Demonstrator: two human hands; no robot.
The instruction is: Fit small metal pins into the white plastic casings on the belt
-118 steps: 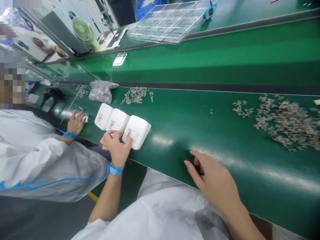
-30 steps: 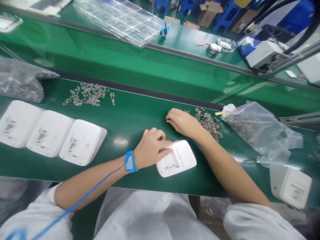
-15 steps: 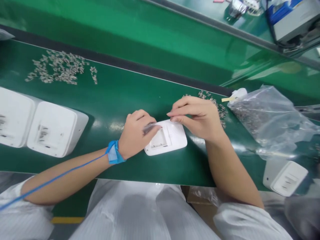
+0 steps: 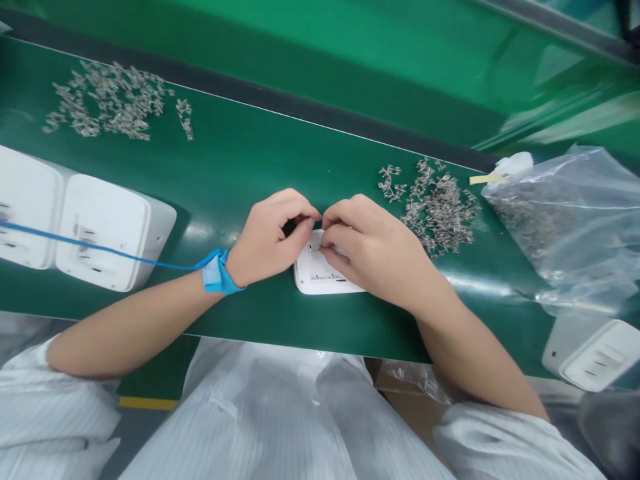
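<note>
A white plastic housing point(image 4: 307, 281) with a recessed compartment lies on the green table, partly covered by my hands. My left hand point(image 4: 277, 233), with a blue wrist strap point(image 4: 220, 272), is at its upper left edge, thumb and index finger pinched together. Over the housing's right side, my right hand point(image 4: 373, 247) has its fingers closed and bent down towards the compartment. Whatever is between the fingertips of either hand is hidden or too small to make out. To the right of my right hand spreads a pile of small metal clips point(image 4: 443, 210).
Another pile of metal clips point(image 4: 113, 100) lies at the back left. Two larger white housings point(image 4: 107, 220) stand at the left. A clear plastic bag point(image 4: 565, 213) of small metal parts is at the right, with another white housing point(image 4: 595, 350) near the front edge.
My right hand has come left and down over the housing's compartment. My left hand has drawn its fingers into a pinch; the clear strip seen by its thumb no longer shows. The view has shifted.
</note>
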